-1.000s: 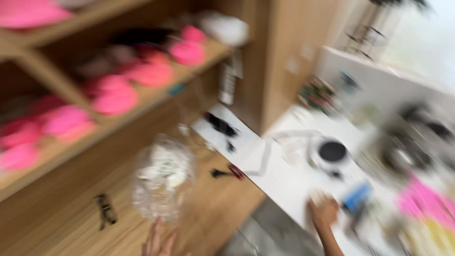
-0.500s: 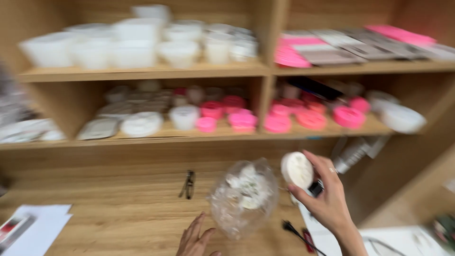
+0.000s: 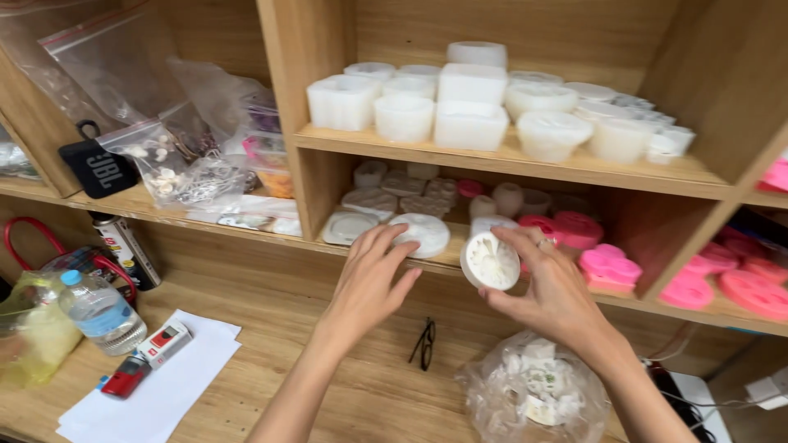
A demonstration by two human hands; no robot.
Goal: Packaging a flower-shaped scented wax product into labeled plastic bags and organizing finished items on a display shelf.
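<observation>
Head view: round white mould (image 3: 489, 261), flower-patterned face, in right hand (image 3: 552, 289)

On the desk I see folded black glasses (image 3: 424, 344) near the middle, with a clear bag of white pieces (image 3: 538, 392) to their right. At the left, a water bottle (image 3: 98, 312) stands beside a yellow-green bag (image 3: 29, 336), and a small red-and-white box (image 3: 164, 343) lies on white paper (image 3: 156, 394). On the far upper shelf sit white moulds (image 3: 472, 102); pink moulds (image 3: 611, 264) fill the lower shelf at right. Zip bags (image 3: 164, 164) crowd the left compartment beside a small black speaker (image 3: 100, 168).
</observation>
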